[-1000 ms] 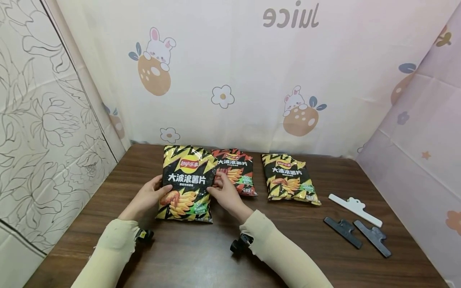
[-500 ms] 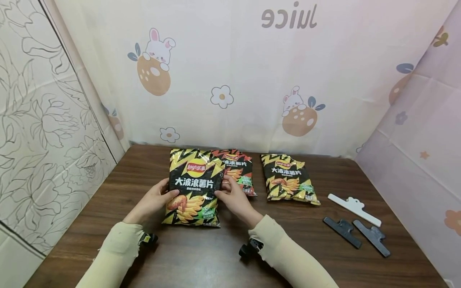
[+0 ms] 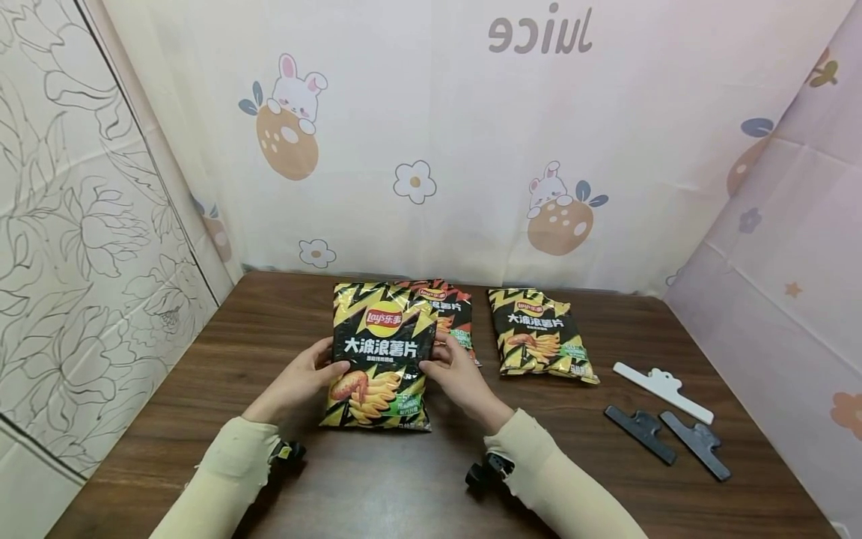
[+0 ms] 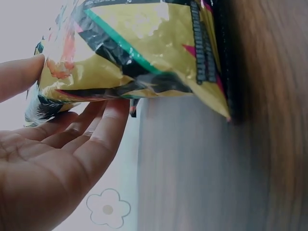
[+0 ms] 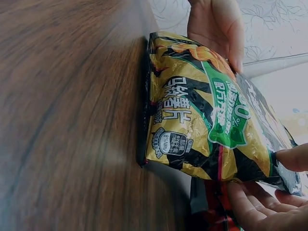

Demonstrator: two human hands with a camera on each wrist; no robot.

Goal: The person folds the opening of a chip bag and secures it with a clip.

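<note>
Between both hands a yellow-and-black bag of potato chips stands tilted back, its lower edge close over the table. My left hand grips its left side, thumb on the front and fingers behind, as the left wrist view shows. On the opposite side my right hand holds it the same way, thumb in front. Behind it lies a red-and-black chip bag, partly hidden by the held one. To the right, a second yellow-and-black chip bag lies flat on the table.
A white bag clip and two black bag clips lie on the right of the wooden table. A printed curtain hangs along the table's back edge.
Both hands have carried the held chip bag to the right and slightly nearer, so it now covers more of the red bag. The other bags and the clips stay put.
</note>
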